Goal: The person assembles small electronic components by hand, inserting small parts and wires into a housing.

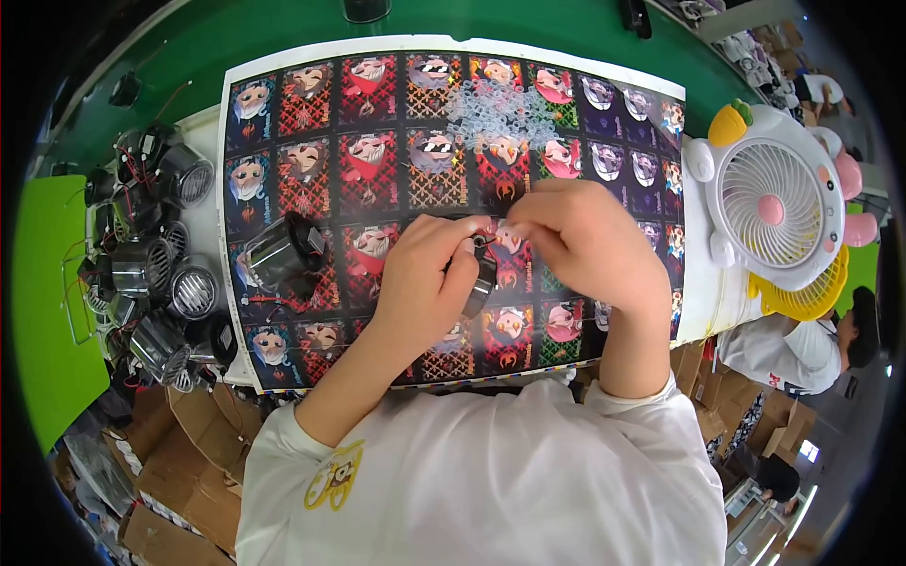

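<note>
Over the middle of a printed sheet (368, 212) of cartoon pictures, both my hands meet at a black cylindrical housing (481, 288). My left hand (425, 274) is closed around the housing, thumb and forefinger at its upper end. My right hand (595, 241) pinches right beside that end; what sits between its fingertips is too small to make out. Thin wires show near the fingers. Beyond my hands lies a pile of small clear plastic pieces (500, 113). A similar dark, clear-walled cylinder (283, 253) with red wires rests on the sheet left of my left hand.
Many more black cylinders (146, 264) with grilles and wires are heaped at the left. A white fan (769, 203) with a pink centre stands at the right. Cardboard boxes (189, 472) sit below the table. Another person (793, 354) is at the right.
</note>
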`<state>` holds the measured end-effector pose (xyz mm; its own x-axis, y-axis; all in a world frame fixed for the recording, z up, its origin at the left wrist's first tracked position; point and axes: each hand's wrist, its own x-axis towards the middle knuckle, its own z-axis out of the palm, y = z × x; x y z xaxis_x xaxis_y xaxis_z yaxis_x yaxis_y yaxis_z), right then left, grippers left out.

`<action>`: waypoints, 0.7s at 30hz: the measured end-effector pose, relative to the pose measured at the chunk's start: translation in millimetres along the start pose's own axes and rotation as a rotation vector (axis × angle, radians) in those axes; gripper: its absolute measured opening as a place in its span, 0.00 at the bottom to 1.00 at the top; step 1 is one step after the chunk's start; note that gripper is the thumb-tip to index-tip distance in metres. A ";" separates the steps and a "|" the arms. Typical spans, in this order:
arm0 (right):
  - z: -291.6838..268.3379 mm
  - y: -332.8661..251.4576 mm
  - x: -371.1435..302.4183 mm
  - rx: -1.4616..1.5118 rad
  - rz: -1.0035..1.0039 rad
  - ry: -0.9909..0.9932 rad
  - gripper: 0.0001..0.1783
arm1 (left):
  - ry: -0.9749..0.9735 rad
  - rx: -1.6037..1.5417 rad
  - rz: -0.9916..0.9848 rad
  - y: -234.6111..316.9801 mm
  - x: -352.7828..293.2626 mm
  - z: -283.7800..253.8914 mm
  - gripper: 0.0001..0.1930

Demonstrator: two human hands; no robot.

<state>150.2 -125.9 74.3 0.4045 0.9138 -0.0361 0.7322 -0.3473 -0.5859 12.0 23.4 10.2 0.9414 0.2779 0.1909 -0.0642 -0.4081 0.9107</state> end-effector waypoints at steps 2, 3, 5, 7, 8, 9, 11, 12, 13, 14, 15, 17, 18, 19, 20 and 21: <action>6.5 8.9 -11.3 -0.064 0.137 0.049 0.08 | 0.008 -0.040 -0.076 1.8 -2.3 -0.8 0.13; 12.2 10.4 -16.7 -0.129 0.276 0.099 0.08 | 0.010 -0.038 -0.076 1.6 -3.9 -1.0 0.13; 31.7 0.9 -25.0 -0.240 0.201 0.379 0.16 | 0.068 -0.142 -0.157 -0.3 -6.9 0.8 0.14; 46.7 -17.6 -36.6 0.029 0.050 0.378 0.25 | 0.048 -0.258 -0.270 3.9 -9.5 -2.2 0.14; 53.6 -32.9 -38.3 0.177 0.062 0.296 0.27 | 0.024 -0.371 -0.384 8.5 -9.5 -4.0 0.14; 62.8 -46.5 -37.9 0.347 0.153 0.337 0.29 | 0.015 -0.374 -0.382 15.2 -8.1 -6.3 0.14; 61.6 -40.5 -28.6 0.230 -0.015 0.334 0.26 | 0.095 -0.737 -0.529 25.2 -5.5 -11.2 0.15; 56.3 -33.2 -23.9 0.228 -0.014 0.336 0.26 | 0.124 -0.802 -0.514 21.1 -7.2 -14.0 0.12; 47.6 -23.9 -18.5 0.201 -0.126 0.282 0.22 | 0.124 -0.801 -0.512 14.6 -11.1 -17.5 0.12; 40.0 -15.8 -13.7 0.172 -0.236 0.229 0.18 | 0.182 -0.856 -0.367 8.2 -16.3 -20.1 0.10; 35.9 -9.0 -8.5 0.170 -0.238 0.233 0.18 | 0.240 -0.908 -0.220 6.2 -20.2 -22.0 0.08; 34.1 4.6 4.6 -0.004 0.016 0.359 0.12 | 0.293 -0.777 -0.144 17.3 -25.6 -17.1 0.08; 35.3 9.3 13.2 -0.003 0.009 0.362 0.12 | 0.280 -0.684 -0.032 22.3 -29.1 -13.8 0.08; 40.1 15.5 21.9 -0.102 0.068 0.416 0.10 | 0.262 -0.594 0.077 23.1 -31.5 -11.9 0.09; 43.0 22.0 27.7 -0.206 0.131 0.473 0.07 | 0.121 -0.318 0.087 22.0 -31.6 -20.3 0.10; 47.2 31.0 31.5 -0.212 0.134 0.477 0.07 | 0.118 -0.321 0.092 23.9 -27.8 -23.0 0.10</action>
<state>159.8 -97.9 16.8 0.6697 0.6788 0.3014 0.7318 -0.5339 -0.4236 -23.3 26.0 35.1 0.8834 0.3585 0.3018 -0.2658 -0.1471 0.9527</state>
